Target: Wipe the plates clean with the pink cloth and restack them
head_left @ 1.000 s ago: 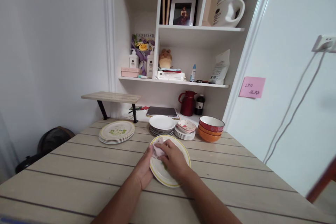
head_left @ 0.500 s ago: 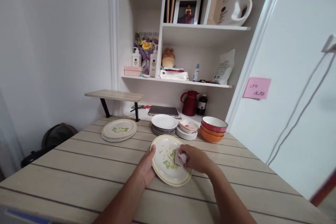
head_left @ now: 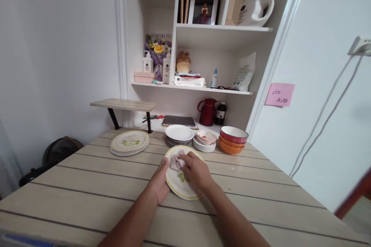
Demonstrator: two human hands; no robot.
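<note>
A white plate (head_left: 185,191) with a yellow rim and a green leaf pattern is tilted up over the table, facing me. My left hand (head_left: 160,183) grips its left edge, thumb on the front of the rim and the other fingers behind. My right hand (head_left: 195,170) is closed on a crumpled pale pink cloth (head_left: 177,161) and presses it against the upper left of the plate's face. Hand and cloth cover much of the pattern. A stack of similar patterned plates (head_left: 130,141) lies to the left on the table.
Behind the plate stand a stack of white plates (head_left: 179,133), small dishes (head_left: 205,136) on saucers (head_left: 204,146), and stacked red and orange bowls (head_left: 233,140). A small raised shelf (head_left: 123,104) stands at the back left. Further back are a red jug (head_left: 207,112) and a dark bottle (head_left: 220,114).
My right hand has moved the cloth from the plate's right side to its upper left. My left hand keeps its hold on the rim. The camera view has shifted slightly.
</note>
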